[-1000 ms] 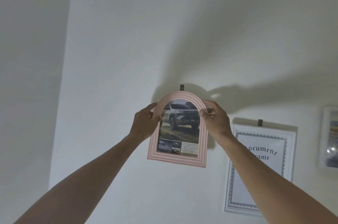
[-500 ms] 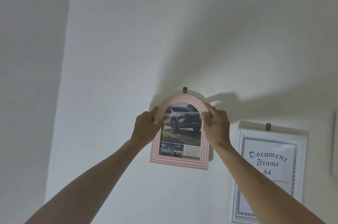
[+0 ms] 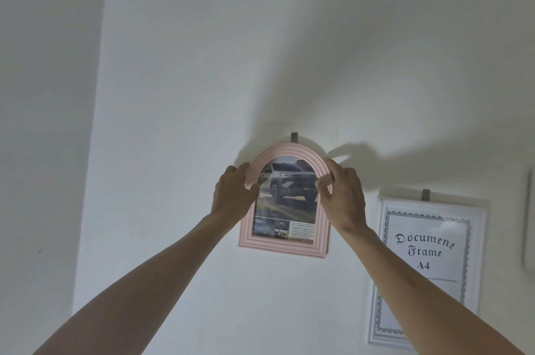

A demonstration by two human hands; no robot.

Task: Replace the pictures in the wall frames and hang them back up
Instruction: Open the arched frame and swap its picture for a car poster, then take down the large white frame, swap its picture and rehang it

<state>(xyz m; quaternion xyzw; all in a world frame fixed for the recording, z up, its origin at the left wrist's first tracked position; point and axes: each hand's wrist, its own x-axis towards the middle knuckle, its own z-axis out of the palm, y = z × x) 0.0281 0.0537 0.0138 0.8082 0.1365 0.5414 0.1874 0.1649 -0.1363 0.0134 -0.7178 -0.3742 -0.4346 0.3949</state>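
A pink arched picture frame [image 3: 285, 247] with a car picture inside is held flat against the white wall. Its top sits just below a small dark wall hook [image 3: 294, 136]. My left hand [image 3: 234, 195] grips the frame's upper left curve. My right hand [image 3: 343, 195] pinches the upper right curve between thumb and fingers. Whether the frame's back catches the hook is hidden.
A white document frame [image 3: 376, 282] reading "Document Frame A4" hangs to the right on its own dark hook [image 3: 425, 194]. The edge of another frame [image 3: 529, 224] shows at the far right. A wall corner [image 3: 95, 151] runs down the left.
The view has shifted so the frames sit further right and lower. Both hands stay on the pink frame, with its top still just under the hook.
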